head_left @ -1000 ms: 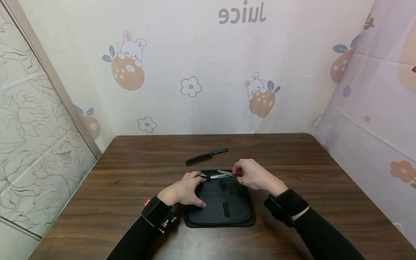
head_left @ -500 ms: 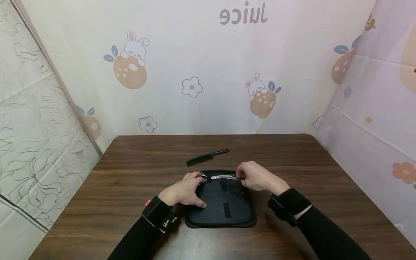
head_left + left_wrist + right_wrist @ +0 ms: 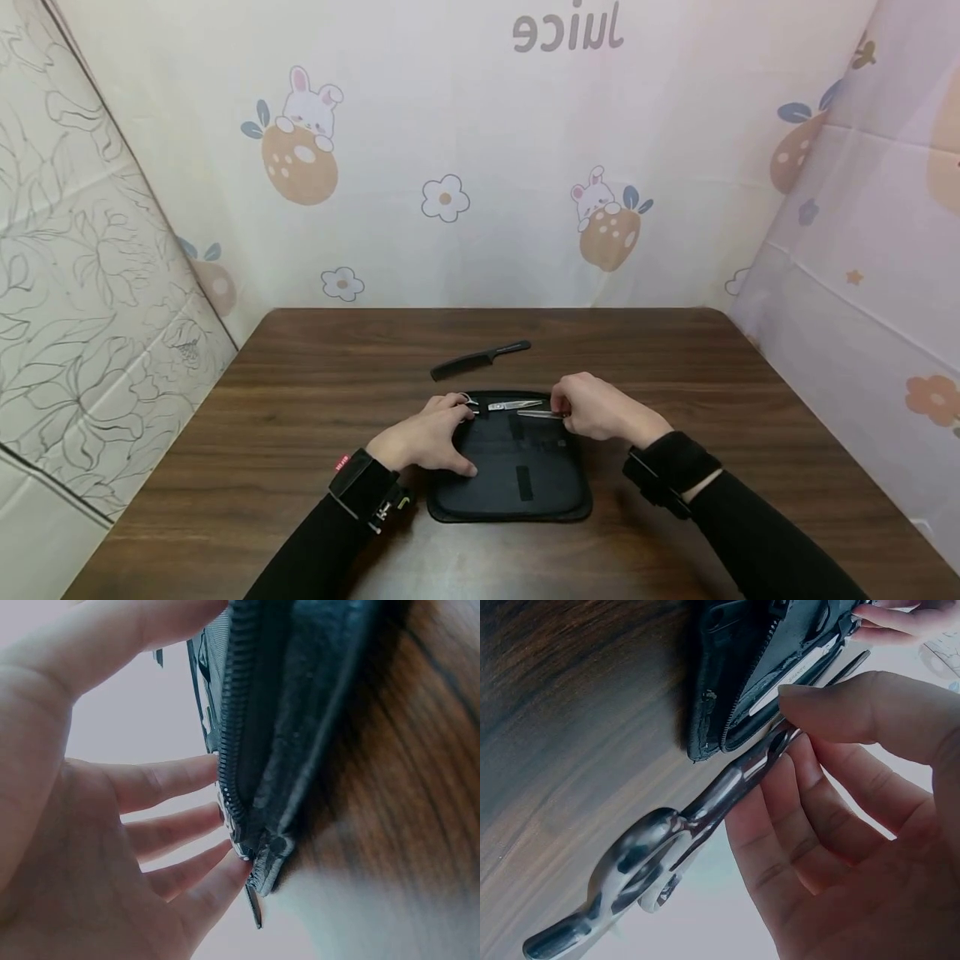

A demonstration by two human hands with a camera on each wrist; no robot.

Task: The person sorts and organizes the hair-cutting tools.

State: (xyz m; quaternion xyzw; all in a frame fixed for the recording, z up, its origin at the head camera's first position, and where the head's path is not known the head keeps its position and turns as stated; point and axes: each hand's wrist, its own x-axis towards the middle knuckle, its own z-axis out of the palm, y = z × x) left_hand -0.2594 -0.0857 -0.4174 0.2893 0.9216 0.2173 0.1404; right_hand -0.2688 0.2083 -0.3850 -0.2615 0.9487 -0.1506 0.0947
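The scissors point(image 3: 733, 784) are at 1 o'clock over the black case point(image 3: 483, 487), clamped by the grip of the right hand point(image 3: 602, 412); the left hand point(image 3: 427, 437), fingers apart, touches 10 o'clock. Stowing or removing scissors seems underway; the next move likely calls for levelling them.

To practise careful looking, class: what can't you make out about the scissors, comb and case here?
Head view: handles of the held scissors, hidden by the right hand.
Head view: part of the handles of the other scissors, covered by the left hand.
Head view: any lettering on the comb, too small.
Right wrist view: lettering on the other scissors' blade, too blurred.
Left wrist view: the rest of the case, cut off by the top edge.
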